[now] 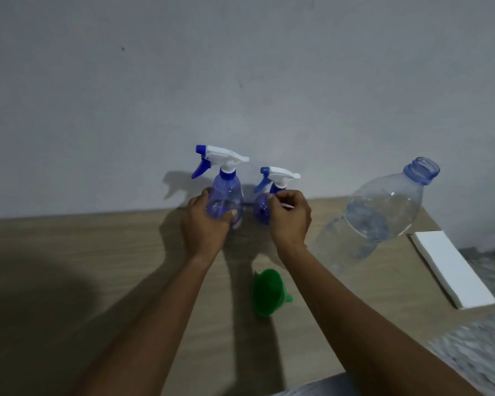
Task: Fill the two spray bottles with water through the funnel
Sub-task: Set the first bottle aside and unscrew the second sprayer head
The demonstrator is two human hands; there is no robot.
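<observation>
Nearest, the green funnel lay on its side on the wooden worktop, between the two forearms. Further right were a flat white pad at the worktop edge and a large clear water bottle, uncapped. The left hand gripped the taller spray bottle, fingers curled round its body. The right hand held the shorter spray bottle just beside it, fingers likewise curled. Both stood upright, trigger heads on, close to the grey wall.

Blue, white and green on wood grain
Spray bottles translucent blue with white-and-blue triggers; funnel green; tabletop tan wood-grain.
</observation>
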